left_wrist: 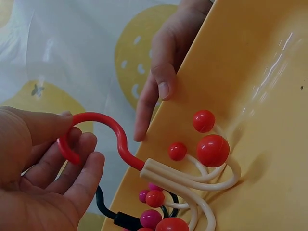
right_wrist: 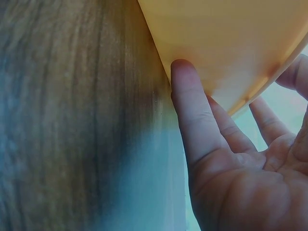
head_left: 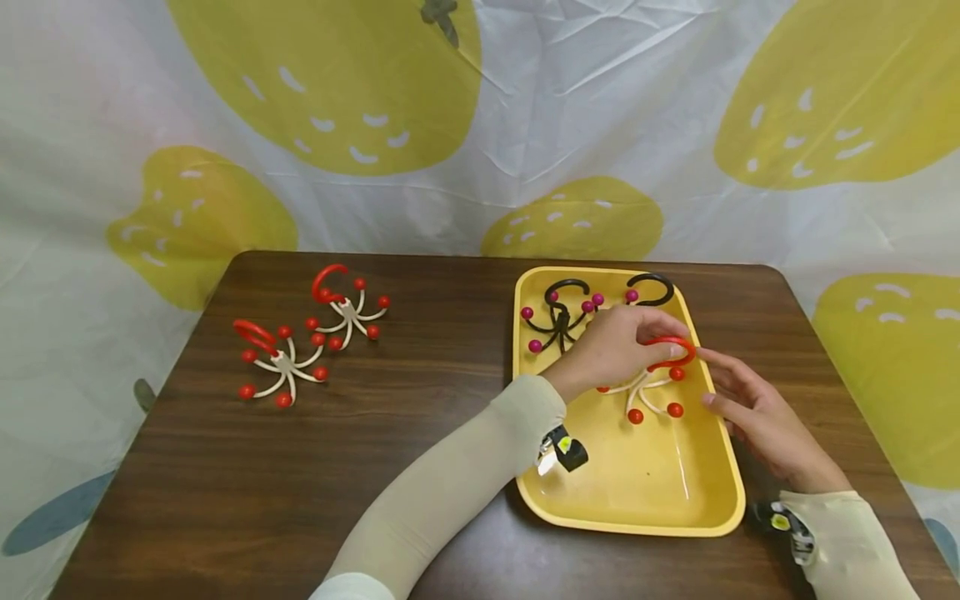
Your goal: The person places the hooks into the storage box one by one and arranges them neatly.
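My left hand [head_left: 611, 346] pinches the red hook end of a multi-arm hook hanger [head_left: 641, 387], thumb on one side and curled fingers on the other. Its cream arms tipped with red balls hang inside the yellow tray [head_left: 630, 521]. In the left wrist view, the hanger's cream stem [left_wrist: 166, 175] slants down from the red hook. My right hand [head_left: 765, 417] rests against the tray's right side, thumb near the rim; the right wrist view shows its fingers [right_wrist: 195, 113] fairly straight along the outer wall. Black hangers with magenta balls [head_left: 561, 321] lie at the tray's far end.
Two more cream hangers with red hooks, a nearer one [head_left: 283, 364] and a farther one [head_left: 348, 314], stand on the left of the brown wooden table [head_left: 420, 417]. A white cloth with a yellow fruit print [head_left: 420, 208] hangs behind the table's far edge.
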A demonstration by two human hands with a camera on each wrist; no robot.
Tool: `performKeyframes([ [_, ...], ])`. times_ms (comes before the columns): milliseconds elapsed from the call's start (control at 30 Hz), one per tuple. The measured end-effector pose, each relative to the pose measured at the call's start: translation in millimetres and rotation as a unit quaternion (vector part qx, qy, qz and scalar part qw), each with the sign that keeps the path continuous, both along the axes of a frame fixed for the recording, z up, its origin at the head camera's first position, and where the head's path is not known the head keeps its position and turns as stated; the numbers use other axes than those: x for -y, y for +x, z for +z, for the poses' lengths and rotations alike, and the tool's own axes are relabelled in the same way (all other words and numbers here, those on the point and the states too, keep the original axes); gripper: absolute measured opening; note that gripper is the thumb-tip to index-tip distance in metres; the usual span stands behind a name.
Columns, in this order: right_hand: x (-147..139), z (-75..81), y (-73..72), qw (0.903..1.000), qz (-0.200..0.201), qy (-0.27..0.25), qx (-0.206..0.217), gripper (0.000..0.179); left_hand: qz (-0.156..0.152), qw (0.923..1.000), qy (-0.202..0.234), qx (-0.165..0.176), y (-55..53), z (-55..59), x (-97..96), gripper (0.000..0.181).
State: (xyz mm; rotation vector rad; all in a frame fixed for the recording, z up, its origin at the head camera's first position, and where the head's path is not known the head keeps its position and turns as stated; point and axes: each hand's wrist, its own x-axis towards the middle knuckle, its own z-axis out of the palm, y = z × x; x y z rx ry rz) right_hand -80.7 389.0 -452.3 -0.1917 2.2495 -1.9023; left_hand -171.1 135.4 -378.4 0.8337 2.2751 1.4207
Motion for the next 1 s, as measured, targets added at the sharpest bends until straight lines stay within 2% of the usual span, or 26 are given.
performKeyframes([
  [300,1,0.7,0.5,1.0000,0.001,-0.003,-0.004,0.059,-0.006,0.9993,0.036,0.006,-1.5,-0.1,8.1,0.030],
  [600,2,1.5,0.5,1.0000,0.000,0.002,-0.002,0.059,-0.011,0.9966,0.081,0.005,0.1,9.5,22.8,0.036],
  [1000,3,1.8,0.8,1.0000,-0.005,0.003,0.001,0.059,-0.024,0.9878,0.148,-0.042,3.9,23.7,53.4,0.030],
])
